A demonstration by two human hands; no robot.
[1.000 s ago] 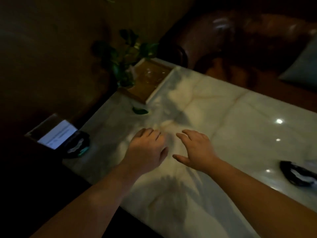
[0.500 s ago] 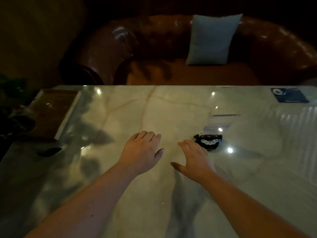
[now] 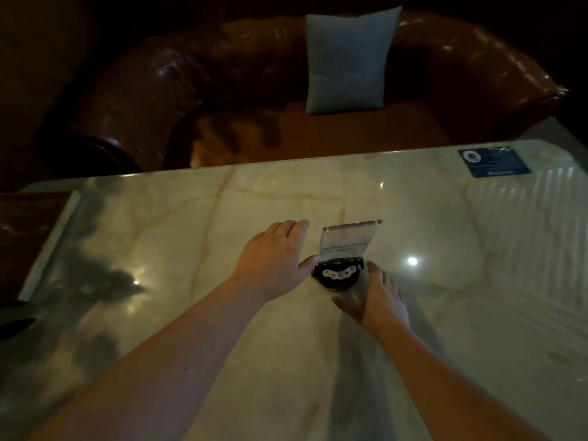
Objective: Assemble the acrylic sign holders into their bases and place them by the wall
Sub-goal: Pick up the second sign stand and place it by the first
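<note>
A clear acrylic sign holder (image 3: 346,241) with a printed sheet stands tilted in a round black base (image 3: 338,275) with white buttons, in the middle of the marble table (image 3: 222,313). My left hand (image 3: 273,262) lies flat just left of it, thumb tip touching the base's left edge. My right hand (image 3: 377,297) rests on the table at the base's right side, fingertips against it. Neither hand grips the base; fingers are spread.
A brown leather sofa (image 3: 222,74) with a grey cushion (image 3: 348,58) curves behind the table's far edge. A dark blue card (image 3: 493,162) lies at the far right corner. A wooden tray (image 3: 28,224) sits at the left edge, a dark object (image 3: 16,326) below it.
The view swung right from the wall side to the table's middle. Both hands moved forward to either side of the black base, which now shows its upright acrylic holder.
</note>
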